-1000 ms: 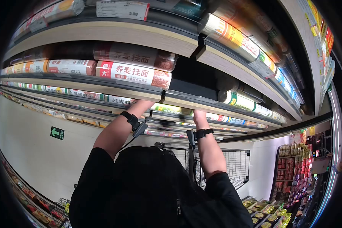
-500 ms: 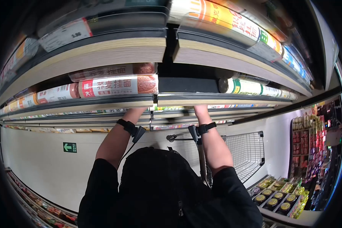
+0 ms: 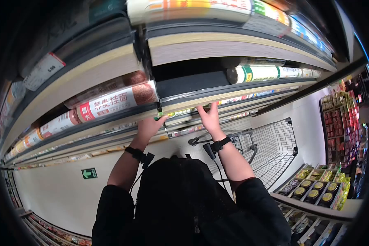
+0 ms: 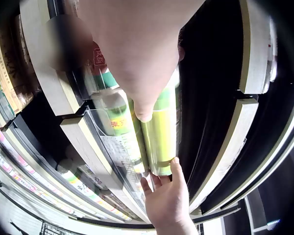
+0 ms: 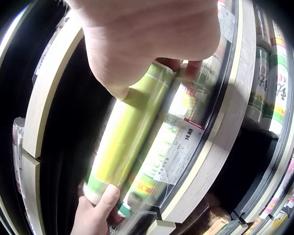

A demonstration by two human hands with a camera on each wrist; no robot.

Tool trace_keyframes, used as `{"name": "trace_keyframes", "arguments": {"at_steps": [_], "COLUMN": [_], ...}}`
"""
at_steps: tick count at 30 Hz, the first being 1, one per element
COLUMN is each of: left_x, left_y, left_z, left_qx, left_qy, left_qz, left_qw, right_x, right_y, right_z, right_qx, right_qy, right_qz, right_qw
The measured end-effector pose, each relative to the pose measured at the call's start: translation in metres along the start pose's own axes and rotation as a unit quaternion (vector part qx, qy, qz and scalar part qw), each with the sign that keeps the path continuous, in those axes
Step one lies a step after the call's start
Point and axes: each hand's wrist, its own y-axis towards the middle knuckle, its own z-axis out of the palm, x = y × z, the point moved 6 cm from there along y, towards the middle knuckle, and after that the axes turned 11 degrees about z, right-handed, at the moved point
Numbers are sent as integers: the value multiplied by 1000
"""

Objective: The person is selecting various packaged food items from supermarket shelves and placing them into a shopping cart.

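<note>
Left hand (image 4: 137, 54): pinched 12-o'clock end (left-wrist view) of yellow-green, plastic-wrapped cylindrical pack (image 4: 162, 134).
Right hand (image 4: 168, 201): pinched 6-o'clock end.
Axis: ran 12-to-6, neither hand nearer.
Place: lay 2 o'clock from pale wooden shelf edge (image 4: 94, 152).

Yellow-green cylindrical package (image 5: 128, 134), held near both ends.
Its long, glossy wrap shows green and white bands at one end; it lies on its side, lengthwise along the shelf (image 5: 229, 127), behind the front edge.
</note>
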Motion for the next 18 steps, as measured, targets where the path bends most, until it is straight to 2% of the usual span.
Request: {"name": "trace_keyframes", "arguments": {"at_steps": [3, 4, 5, 7, 8, 9, 10, 11, 13, 14, 16, 17, 18], "left_x": [4, -5, -6, 8, 9, 6, 1, 0, 2, 9, 16, 10, 10], "left_y": [-5, -4, -4, -2, -2, -2, -2, -3, -3, 0, 0, -3, -11], "left_z": [-5, -14, -13, -9, -7, -11, -15, -16, -17, -17, -8, -9, -11], "left_qx": [-41, -5, -2, 19, 21, -10, -42, -39, -42, -39, 3, 16, 19], "left_qy": [-29, -44, -41, -37, -35, 31, 97, 100, 11, 14, -65, -59, -66], "left_qz": [50, 17, 22, -35, -30, -2, 26, 31, 49, 54, 108, 113, 72], "left_qw": [997, 999, 999, 999, 999, 999, 994, 994, 998, 998, 992, 992, 995], "right_x": [2, 6, 7, -7, -7, -6, -1, 2, -2, -1, 9, 7, 0], "right_y": [-1, -4, -7, -4, -2, -2, -6, -9, -5, -2, -6, -11, -22], "right_z": [2, 1, -1, 8, 10, 9, 9, 10, 13, 17, 17, 16, 13], "right_qx": [-46, -78, -83, -11, -2, -7, -4, 0, -13, 2, 34, 48, 45], "right_qy": [-97, -134, -132, 20, 52, 56, 72, 91, 115, 172, 253, 288, 306], "right_qz": [-36, -47, -45, 93, 88, 89, 126, 163, 167, 174, 212, 236, 269], "right_qw": [994, 987, 987, 995, 995, 994, 989, 983, 979, 970, 943, 927, 912]}}
